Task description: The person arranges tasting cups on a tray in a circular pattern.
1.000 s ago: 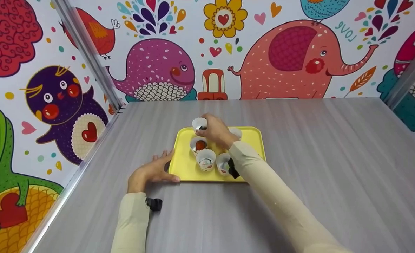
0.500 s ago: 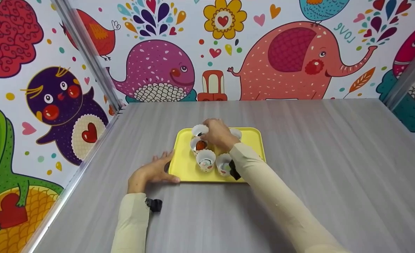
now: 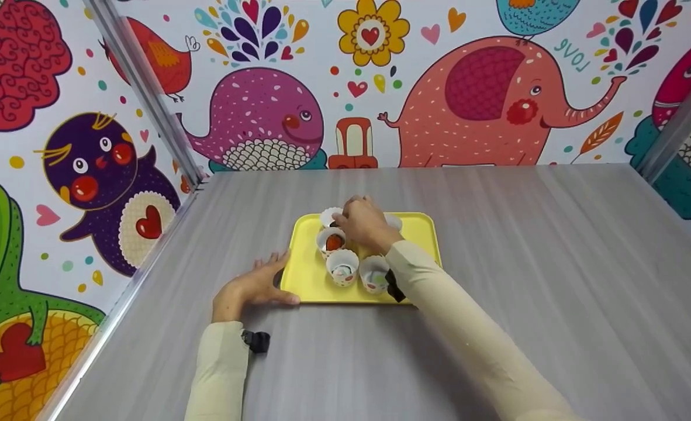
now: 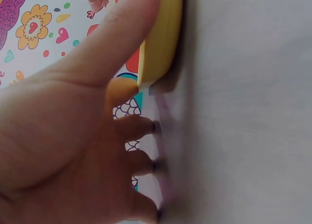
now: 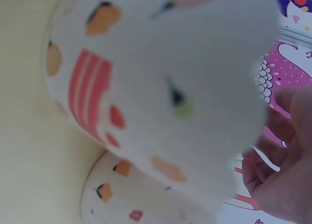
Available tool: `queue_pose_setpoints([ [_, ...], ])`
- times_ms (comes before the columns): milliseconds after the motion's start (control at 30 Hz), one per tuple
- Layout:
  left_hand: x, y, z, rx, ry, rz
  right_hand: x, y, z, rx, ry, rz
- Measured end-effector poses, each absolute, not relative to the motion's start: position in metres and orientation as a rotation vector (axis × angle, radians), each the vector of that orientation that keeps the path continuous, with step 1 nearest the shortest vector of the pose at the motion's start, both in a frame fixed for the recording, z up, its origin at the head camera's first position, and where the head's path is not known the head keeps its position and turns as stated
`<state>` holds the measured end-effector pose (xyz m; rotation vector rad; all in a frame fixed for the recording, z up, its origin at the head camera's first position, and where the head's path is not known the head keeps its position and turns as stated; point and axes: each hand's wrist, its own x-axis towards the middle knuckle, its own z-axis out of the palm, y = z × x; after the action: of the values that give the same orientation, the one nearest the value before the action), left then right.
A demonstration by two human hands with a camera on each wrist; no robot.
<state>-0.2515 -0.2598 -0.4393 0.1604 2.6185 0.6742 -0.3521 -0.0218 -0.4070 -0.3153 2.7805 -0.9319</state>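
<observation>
A yellow tray (image 3: 304,286) lies on the table and carries several white scalloped paper baking cups. My right hand (image 3: 370,225) reaches over it and pinches the rim of the far-left cup (image 3: 328,214); something dark shows inside. In the right wrist view, a nearer cup (image 5: 204,97) with a printed pattern hides part of the curled fingers. Just in front of the far-left cup is another cup (image 3: 323,240) with a red piece (image 3: 334,242) in it. My left hand (image 3: 252,286), fingers spread, rests against the tray's near-left corner, thumb along the front edge.
Two more cups stand toward the front of the tray, a left one (image 3: 342,261) and a right one (image 3: 372,269). A further cup (image 3: 393,222) sits behind the right wrist. Cartoon-printed walls (image 3: 369,93) bound the grey table (image 3: 527,234) at the back and sides.
My right hand has lowered the far-left cup onto the tray and shifted slightly to the right at its rim. The left hand stays at the tray's corner.
</observation>
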Motion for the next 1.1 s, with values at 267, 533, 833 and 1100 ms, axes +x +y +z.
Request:
queue_pose_setpoints([
  [267,-0.253,-0.258,-0.441,0.142,2.618,0.675,-0.349,-0.019,-0.405,-0.342,2.76,-0.985],
  [533,-0.251,-0.256,-0.442,0.135,2.611,0.67,-0.346,-0.005,-0.404,-0.347,2.742,-1.067],
  [833,-0.252,-0.258,-0.44,0.097,2.634,0.721,-0.352,0.039,-0.402,-0.393,2.707,-1.211],
  [1100,-0.26,-0.253,-0.435,0.028,2.711,0.81,-0.354,0.081,-0.396,-0.387,2.84,-1.228],
])
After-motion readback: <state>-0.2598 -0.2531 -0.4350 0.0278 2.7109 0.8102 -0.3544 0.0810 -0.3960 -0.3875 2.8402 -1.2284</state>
